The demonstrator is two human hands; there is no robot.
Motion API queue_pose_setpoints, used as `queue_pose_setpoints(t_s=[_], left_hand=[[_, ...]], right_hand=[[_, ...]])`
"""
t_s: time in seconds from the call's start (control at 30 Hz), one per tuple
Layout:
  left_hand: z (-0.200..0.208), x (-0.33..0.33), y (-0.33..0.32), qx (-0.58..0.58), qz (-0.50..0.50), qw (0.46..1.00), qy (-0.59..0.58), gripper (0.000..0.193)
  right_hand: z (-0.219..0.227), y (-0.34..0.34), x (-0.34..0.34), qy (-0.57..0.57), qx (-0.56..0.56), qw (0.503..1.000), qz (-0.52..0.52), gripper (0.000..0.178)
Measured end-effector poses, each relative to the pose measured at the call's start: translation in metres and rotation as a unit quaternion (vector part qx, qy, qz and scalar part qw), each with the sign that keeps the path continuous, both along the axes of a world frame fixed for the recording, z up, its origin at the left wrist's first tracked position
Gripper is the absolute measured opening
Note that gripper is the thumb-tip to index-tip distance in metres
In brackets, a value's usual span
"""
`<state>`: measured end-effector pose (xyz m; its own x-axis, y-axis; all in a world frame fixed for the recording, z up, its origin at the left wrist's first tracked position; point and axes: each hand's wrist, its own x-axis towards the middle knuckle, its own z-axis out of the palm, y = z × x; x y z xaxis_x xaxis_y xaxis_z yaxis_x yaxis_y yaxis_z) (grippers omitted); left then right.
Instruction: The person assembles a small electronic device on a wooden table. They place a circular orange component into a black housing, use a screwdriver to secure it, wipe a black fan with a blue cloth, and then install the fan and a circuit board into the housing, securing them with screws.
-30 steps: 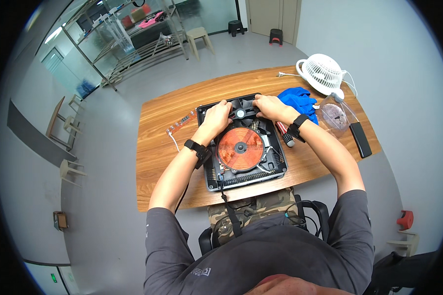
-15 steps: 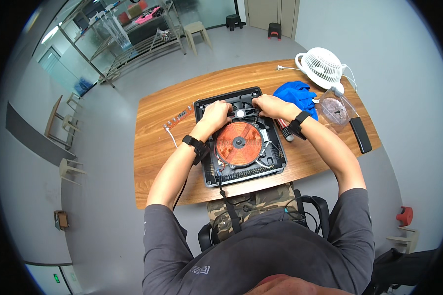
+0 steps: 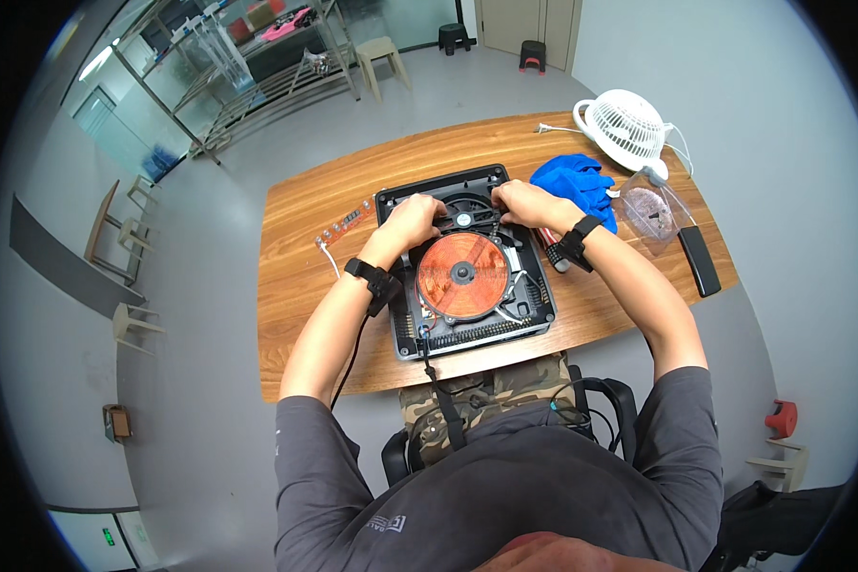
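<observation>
An opened induction cooker base (image 3: 405,334) lies on the table in front of me, its black housing exposed. A round copper coil (image 3: 462,297) sits in its middle, with loose white and coloured wires beside it. At the far end of the housing is a black cooling fan (image 3: 464,218), which looks tilted. My left hand (image 3: 416,221) pinches its left side with closed fingers. On its right side my right hand (image 3: 526,204) pinches the frame, the fingers closed too. The fingertips are partly hidden behind the fan's edges.
A narrow orange circuit board (image 3: 344,225) with a white cable lies left of the housing. To the right are a blue cloth (image 3: 574,181), a screwdriver-like tool (image 3: 551,250), a clear plastic piece (image 3: 650,214), a black bar (image 3: 700,262) and a white fan (image 3: 627,126).
The fan between my hands has tipped, so its blades show less and its frame bars show more. Both hands keep their hold at nearly the same place.
</observation>
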<state>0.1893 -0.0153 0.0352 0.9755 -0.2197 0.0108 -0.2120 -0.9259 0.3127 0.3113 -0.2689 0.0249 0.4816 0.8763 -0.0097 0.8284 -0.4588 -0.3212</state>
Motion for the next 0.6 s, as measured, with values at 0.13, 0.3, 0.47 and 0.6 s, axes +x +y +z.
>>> queue_pose_setpoints(t_s=[0.13,0.3,0.47,0.6], left_hand=[[-0.001,-0.006,0.012,-0.018,-0.001,1.000,-0.004,0.042],[0.004,-0.016,0.022,-0.012,0.032,0.999,0.012,0.037],[-0.013,-0.022,0.040,-0.044,0.022,0.998,-0.043,0.028],[-0.008,-0.032,0.042,-0.074,0.046,0.996,-0.021,0.026]], right_hand=[[0.000,0.002,0.003,0.009,-0.006,1.000,0.001,0.031],[0.001,0.004,0.005,0.024,-0.010,1.000,0.002,0.029],[0.003,0.008,0.002,0.022,-0.024,0.999,0.000,0.027],[0.001,0.004,0.004,-0.005,-0.021,1.000,0.007,0.026]])
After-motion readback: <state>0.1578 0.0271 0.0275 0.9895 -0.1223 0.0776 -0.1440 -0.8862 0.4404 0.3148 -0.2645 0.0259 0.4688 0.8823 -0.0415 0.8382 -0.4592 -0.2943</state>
